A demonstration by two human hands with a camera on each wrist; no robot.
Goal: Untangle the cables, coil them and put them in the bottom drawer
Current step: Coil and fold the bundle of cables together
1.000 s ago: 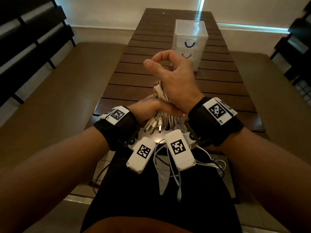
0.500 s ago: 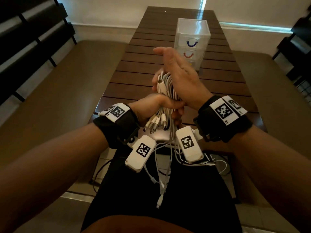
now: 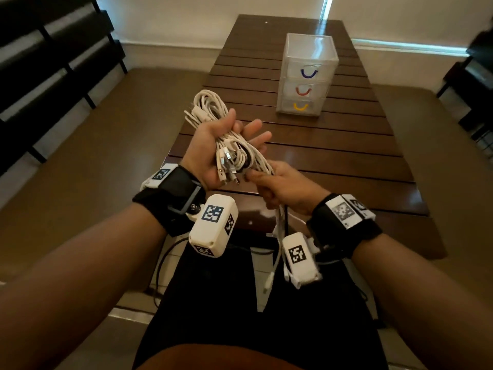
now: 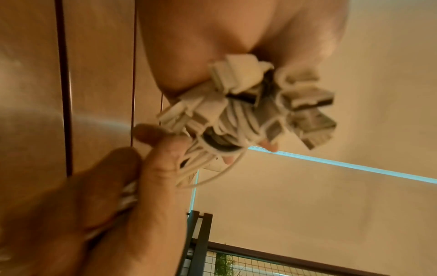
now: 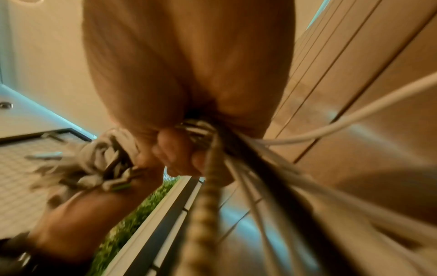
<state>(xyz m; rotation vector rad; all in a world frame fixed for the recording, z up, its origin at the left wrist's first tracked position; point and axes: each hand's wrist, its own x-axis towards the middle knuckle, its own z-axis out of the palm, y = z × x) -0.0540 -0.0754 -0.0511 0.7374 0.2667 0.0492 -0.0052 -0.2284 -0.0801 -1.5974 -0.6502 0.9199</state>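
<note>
A bundle of white cables (image 3: pixel 210 108) lies looped in my upturned left hand (image 3: pixel 241 128), thumb over it, fingers stretched out beneath. Several connector ends (image 3: pixel 226 166) stick out near the wrist; the left wrist view shows these plugs (image 4: pixel 248 104) close up. My right hand (image 3: pixel 277 188) grips the loose strands just below the bundle, and their tails (image 3: pixel 274 265) hang down over my lap. In the right wrist view the gripped strands (image 5: pixel 236 149) run out from the fist. The clear three-drawer unit (image 3: pixel 306 49) stands further back on the table, its bottom drawer (image 3: pixel 301 106) yellow-handled and closed.
The dark slatted wooden table (image 3: pixel 333 156) runs away from me, both hands over its near edge. Brown cushioned benches (image 3: pixel 93 156) flank it on both sides. A black slatted backrest (image 3: pixel 40 62) stands at far left.
My left hand has turned palm up and carried the bundle forward and left. My right hand has come off the top of the bundle and now grips the strands below it.
</note>
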